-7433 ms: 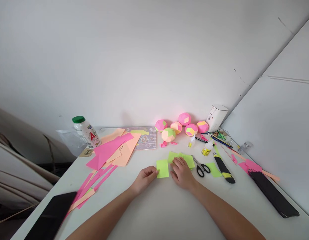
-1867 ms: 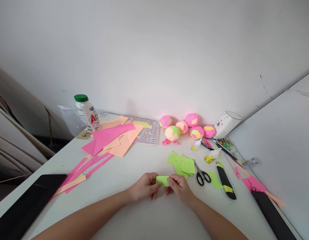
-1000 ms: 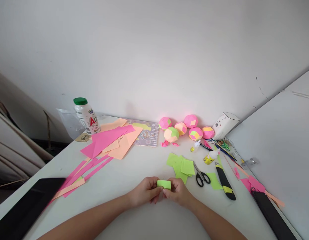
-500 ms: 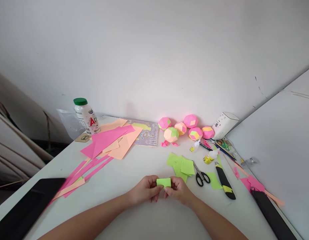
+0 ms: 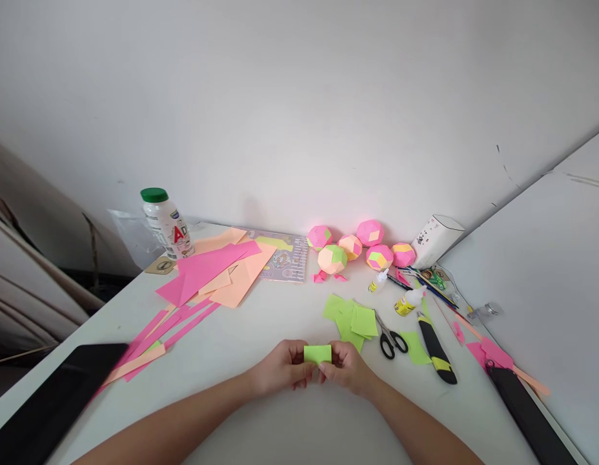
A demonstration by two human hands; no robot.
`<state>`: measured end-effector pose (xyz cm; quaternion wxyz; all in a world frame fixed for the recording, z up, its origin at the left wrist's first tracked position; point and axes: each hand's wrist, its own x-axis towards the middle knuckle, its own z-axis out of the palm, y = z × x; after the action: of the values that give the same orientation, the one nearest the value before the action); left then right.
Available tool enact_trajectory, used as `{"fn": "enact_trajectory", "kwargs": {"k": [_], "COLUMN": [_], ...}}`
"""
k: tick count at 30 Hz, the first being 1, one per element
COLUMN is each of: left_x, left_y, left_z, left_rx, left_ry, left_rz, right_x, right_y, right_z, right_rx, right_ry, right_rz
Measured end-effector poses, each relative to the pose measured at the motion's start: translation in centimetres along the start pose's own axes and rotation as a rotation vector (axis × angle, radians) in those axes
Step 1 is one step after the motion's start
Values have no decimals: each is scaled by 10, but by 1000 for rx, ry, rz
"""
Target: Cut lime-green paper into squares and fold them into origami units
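A small folded green paper (image 5: 317,353) is pinched between both hands just above the white table (image 5: 280,426). My left hand (image 5: 281,367) grips its left end with fingers curled. My right hand (image 5: 346,368) grips its right end the same way. Just beyond the right hand lies a loose pile of green paper squares (image 5: 352,316).
Black scissors (image 5: 390,338), a black and yellow cutter (image 5: 437,351) and two glue bottles (image 5: 410,301) lie right of the pile. Several pink and orange paper balls (image 5: 357,248) line the wall. Pink and orange sheets (image 5: 217,274), pink strips, a green-capped bottle (image 5: 166,223) and a dark tablet (image 5: 52,400) sit left.
Since a second ago almost nothing has moved; both hands still pinch the folded green paper. Earlier the paper lay flat as a square, and it has been folded to a narrow strip.
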<state>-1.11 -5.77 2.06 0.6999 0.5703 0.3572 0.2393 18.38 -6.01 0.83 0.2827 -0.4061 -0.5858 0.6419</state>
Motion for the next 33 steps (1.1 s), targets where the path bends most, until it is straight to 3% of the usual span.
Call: {"fn": "enact_trajectory", "kwargs": {"k": [15,26,33], "left_x": [2,1,1], "left_y": [1,-1,-5], "left_z": [-6,1,-4], "left_rx": [-147,23,-51], "left_ry": [65,21,11], "left_rz": [-13,30,31], "right_x": [1,1,1], "right_y": [1,2,-4], "right_z": [0,5,3], "right_rx": [64,2,32], "right_ry": [47,19,54], "right_rz": [-53,-63,-14]}}
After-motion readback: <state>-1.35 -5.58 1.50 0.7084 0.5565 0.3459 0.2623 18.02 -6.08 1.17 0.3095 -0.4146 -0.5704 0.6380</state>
